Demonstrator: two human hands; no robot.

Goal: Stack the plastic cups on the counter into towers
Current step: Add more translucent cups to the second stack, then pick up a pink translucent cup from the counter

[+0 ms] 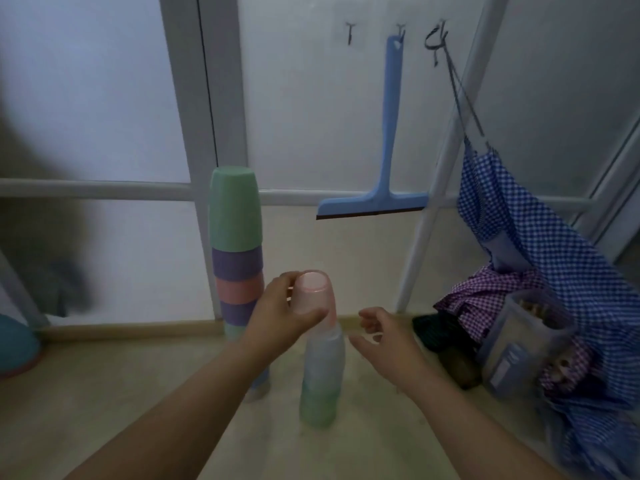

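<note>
Two bare forearms reach in from the lower edge over the pale bench [104,410]. Just beyond them, the left hand [280,313] pinches an upturned pink cup [317,296] between thumb and fingers — the cup sits at the top of the short tower [322,375], whose lower cups are a frosted clear one and a green one at the base. That tower stands on the bench between the two hands. To its right, the right hand [384,344] is spread loose, fingers curled a little, holding nothing and apart from the cups.

Behind the left hand rises the tall tower [237,251] of upturned cups — green on top, then purple, pink and purple below, its foot partly hidden by the wrist. At the right edge sit a clear lidded container [519,341] and heaped checked cloths [540,244] in blue and purple. Farther back, on the wall, a blue squeegee [388,161] hangs from a hook, and a white-framed frosted panel [104,98] fills the left.
</note>
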